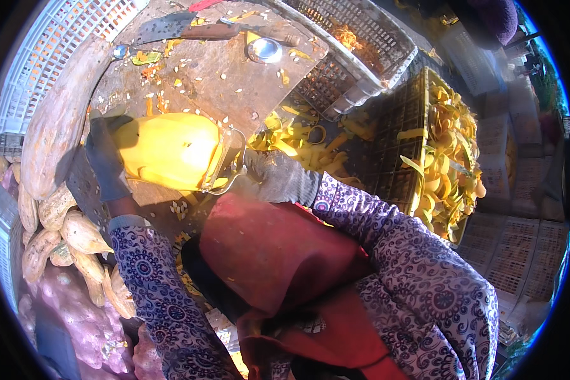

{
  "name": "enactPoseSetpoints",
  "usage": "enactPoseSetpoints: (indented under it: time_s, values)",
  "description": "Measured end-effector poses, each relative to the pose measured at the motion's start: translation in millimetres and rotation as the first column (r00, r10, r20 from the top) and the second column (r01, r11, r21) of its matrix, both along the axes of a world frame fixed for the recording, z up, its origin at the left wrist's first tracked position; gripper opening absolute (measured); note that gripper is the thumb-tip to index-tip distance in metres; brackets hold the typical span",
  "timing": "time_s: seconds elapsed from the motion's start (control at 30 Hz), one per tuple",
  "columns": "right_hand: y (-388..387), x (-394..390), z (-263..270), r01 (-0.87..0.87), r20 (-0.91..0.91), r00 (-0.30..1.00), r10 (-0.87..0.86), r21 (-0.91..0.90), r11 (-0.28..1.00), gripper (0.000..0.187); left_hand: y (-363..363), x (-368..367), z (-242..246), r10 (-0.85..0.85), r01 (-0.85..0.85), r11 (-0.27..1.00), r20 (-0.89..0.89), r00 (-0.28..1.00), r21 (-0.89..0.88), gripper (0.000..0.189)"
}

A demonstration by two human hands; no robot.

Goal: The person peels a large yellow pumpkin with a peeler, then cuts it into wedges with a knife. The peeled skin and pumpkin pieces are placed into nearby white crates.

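Observation:
A thick piece of peeled yellow squash [168, 147] lies over the wooden board [204, 90]. At its left end my left hand [105, 159], in a dark glove, grips it from the side. My right hand [278, 175], in a grey glove, is closed around a wide peeler [243, 147] with a bent metal frame. The peeler sits against the squash's right end, with yellow peel at its blade. Its handle is hidden in the glove. A long unpeeled squash [64, 118] lies left of my left hand.
On the board's far side lie a cleaver [171, 27], a round shiny metal object [265, 49] and scattered seeds. A crate heaped with peelings [444, 161] stands right, a plastic crate [361, 71] beyond. Small squashes [83, 232] and purple mesh sacks [76, 308] lie at left.

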State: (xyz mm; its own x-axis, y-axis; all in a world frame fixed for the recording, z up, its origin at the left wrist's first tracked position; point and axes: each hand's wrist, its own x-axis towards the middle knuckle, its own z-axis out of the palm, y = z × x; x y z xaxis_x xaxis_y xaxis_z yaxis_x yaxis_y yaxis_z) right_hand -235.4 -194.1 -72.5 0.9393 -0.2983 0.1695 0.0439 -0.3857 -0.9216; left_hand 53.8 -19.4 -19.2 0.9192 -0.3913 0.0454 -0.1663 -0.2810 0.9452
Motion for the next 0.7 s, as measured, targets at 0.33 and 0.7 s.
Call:
enactPoseSetpoints:
  time_s: [0.33, 0.7]
  values:
    - [-8, -55, -15, 0.113, -0.441, 0.894, -0.079, 0.051, 0.992, 0.018, 8, -8, -25, 0.044, -0.039, 0.967, 0.016, 0.999, -0.25, 0.048]
    - [-39, 12, 52, -0.305, -0.354, 0.877, 0.325, 0.113, 0.946, 0.033, 10, 2, -67, 0.174, -0.148, 0.984, 0.354, 0.919, -0.099, 0.028]
